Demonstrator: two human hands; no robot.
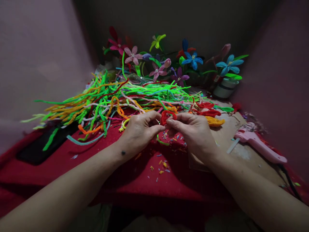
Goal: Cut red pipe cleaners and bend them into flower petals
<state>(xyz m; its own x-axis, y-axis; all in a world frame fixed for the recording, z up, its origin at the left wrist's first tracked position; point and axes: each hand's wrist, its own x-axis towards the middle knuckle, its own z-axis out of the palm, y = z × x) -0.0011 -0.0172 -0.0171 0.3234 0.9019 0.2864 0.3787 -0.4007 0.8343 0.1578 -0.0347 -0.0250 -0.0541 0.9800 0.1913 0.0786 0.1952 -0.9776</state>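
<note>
My left hand (140, 130) and my right hand (193, 132) meet at the middle of the red cloth (101, 161). Both pinch a bent red pipe cleaner (167, 116) between thumbs and fingertips, its loop standing up between them. Right behind the hands lies a big heap of pipe cleaners (116, 100) in green, orange, pink and red. Small cut bits of fuzz (161, 166) are scattered on the cloth under my wrists.
Finished pipe-cleaner flowers (178, 62) in pink, blue, purple and green stand at the back, some in a white pot (225, 87). A pink glue gun (256, 141) lies on a board at the right. A dark flat object (41, 146) lies at the left. Pink walls close both sides.
</note>
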